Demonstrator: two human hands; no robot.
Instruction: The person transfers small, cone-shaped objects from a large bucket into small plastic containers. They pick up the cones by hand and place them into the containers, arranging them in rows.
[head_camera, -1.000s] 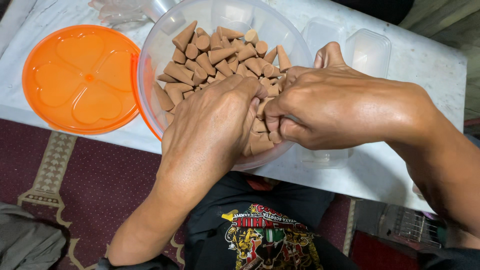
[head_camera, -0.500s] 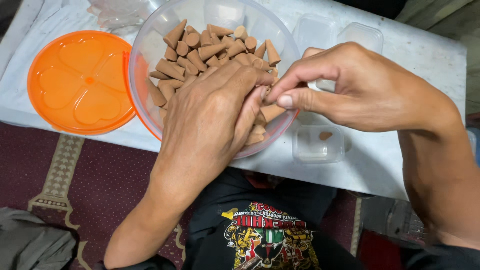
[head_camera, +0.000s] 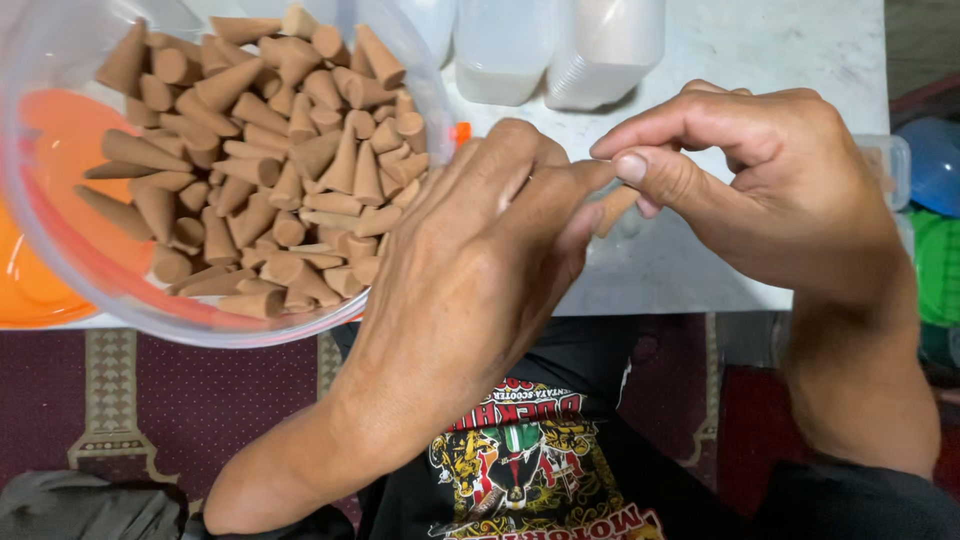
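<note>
1. The left hand (head_camera: 470, 270) reaches up from the near edge of the white table top (head_camera: 740, 50), back of the hand toward the camera, fingers curled loosely together and pointing up and right. What its fingers enclose cannot be told, since the back of the hand hides them.
2. The right hand (head_camera: 770, 190) comes in from the right, wrist bent, knuckles up. Its thumb and forefinger are pinched nearly closed on a small brown cone (head_camera: 617, 207), of which only a sliver shows below the thumb, just at the left hand's fingertips.
3. The two hands meet above the near edge of the table top, right of the bowl.
4. A clear round plastic bowl (head_camera: 60, 250) heaped with brown cones (head_camera: 270, 170) overhangs the near left edge, touching the left hand's knuckles.
5. An orange plastic lid (head_camera: 30, 290) lies under the bowl at the left edge.
6. Clear plastic tubs (head_camera: 560, 50) stand at the far edge.
</note>
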